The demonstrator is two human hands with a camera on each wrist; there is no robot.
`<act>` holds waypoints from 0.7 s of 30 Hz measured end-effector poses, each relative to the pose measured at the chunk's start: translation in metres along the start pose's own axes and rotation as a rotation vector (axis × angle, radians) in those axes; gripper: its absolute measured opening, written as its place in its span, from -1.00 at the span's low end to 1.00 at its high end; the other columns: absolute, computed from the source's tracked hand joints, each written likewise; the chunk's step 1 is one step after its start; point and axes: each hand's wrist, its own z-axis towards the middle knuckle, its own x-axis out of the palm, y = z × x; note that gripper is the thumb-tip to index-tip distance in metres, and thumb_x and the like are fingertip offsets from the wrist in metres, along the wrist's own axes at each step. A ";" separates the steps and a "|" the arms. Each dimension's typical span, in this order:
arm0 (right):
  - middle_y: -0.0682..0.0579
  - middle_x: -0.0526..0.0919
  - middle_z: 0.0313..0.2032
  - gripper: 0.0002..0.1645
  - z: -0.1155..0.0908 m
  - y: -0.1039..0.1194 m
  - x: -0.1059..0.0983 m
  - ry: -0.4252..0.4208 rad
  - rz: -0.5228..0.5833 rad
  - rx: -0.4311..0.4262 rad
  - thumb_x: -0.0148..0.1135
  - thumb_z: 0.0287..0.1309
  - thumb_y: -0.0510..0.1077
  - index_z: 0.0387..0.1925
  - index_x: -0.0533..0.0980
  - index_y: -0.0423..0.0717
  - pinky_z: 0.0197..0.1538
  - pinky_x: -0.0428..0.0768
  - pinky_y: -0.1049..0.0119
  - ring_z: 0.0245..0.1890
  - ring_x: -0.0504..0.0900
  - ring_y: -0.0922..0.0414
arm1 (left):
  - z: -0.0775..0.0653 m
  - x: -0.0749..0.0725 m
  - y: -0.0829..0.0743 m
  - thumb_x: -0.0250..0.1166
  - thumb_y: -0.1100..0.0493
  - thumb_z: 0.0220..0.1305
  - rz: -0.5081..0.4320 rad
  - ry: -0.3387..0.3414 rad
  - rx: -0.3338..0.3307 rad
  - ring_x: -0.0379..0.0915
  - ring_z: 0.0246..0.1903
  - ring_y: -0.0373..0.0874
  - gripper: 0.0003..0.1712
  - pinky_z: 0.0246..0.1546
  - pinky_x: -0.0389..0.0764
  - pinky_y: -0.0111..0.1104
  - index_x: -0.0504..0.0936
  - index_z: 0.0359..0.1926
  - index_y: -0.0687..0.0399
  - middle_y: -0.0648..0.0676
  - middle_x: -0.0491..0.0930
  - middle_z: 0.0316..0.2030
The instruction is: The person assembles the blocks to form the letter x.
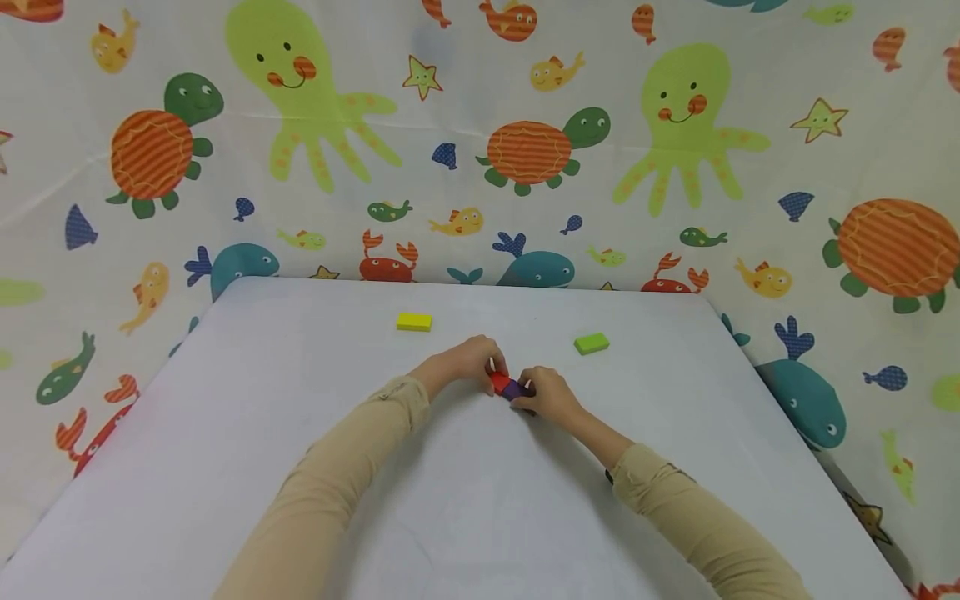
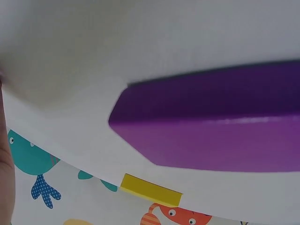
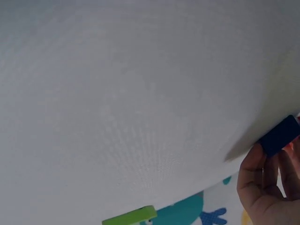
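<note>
Near the middle of the white table, my left hand (image 1: 474, 360) pinches a small red block (image 1: 498, 382) between thumb and fingers. Its end meets a dark blue-purple block (image 1: 515, 390), which my right hand (image 1: 551, 396) grips from the right. The right wrist view shows this dark block (image 3: 280, 136) with fingertips against it and a sliver of red past its far end. In the left wrist view a long purple block (image 2: 220, 136) lies close to the camera, apart from the piece of hand at the left edge. Fingers cover part of both held blocks.
Beyond my hands, a yellow block (image 1: 414, 322) lies at the back left and a green block (image 1: 592, 343) at the back right. A cloth printed with sea animals hangs behind the white table (image 1: 480, 517) and along its sides.
</note>
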 end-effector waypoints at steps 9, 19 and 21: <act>-0.06 0.63 -0.50 -0.64 0.000 -0.001 -0.001 0.011 0.014 0.020 0.47 -0.09 -0.14 -0.28 0.60 -0.29 -0.35 0.48 0.36 -0.48 0.47 0.19 | -0.002 0.002 -0.001 0.51 0.24 -0.10 -0.019 -0.002 -0.010 0.57 -0.25 -0.13 -0.63 -0.14 0.57 -0.43 0.72 -0.16 0.11 0.08 0.64 -0.22; -0.03 0.61 -0.56 -0.67 -0.001 -0.002 0.000 -0.017 0.038 0.003 0.48 -0.12 -0.14 -0.33 0.61 -0.28 -0.43 0.41 0.44 -0.53 0.44 0.21 | -0.002 0.002 -0.001 0.50 0.25 -0.09 -0.009 -0.005 -0.017 0.57 -0.25 -0.13 -0.63 -0.13 0.58 -0.42 0.72 -0.15 0.10 0.08 0.63 -0.21; -0.02 0.60 -0.57 -0.67 0.000 -0.001 0.000 -0.014 0.034 0.009 0.48 -0.12 -0.14 -0.34 0.60 -0.28 -0.45 0.38 0.45 -0.54 0.43 0.22 | -0.002 0.001 -0.001 0.50 0.24 -0.08 -0.003 -0.007 -0.006 0.58 -0.26 -0.13 -0.64 -0.15 0.59 -0.43 0.72 -0.15 0.11 0.09 0.65 -0.21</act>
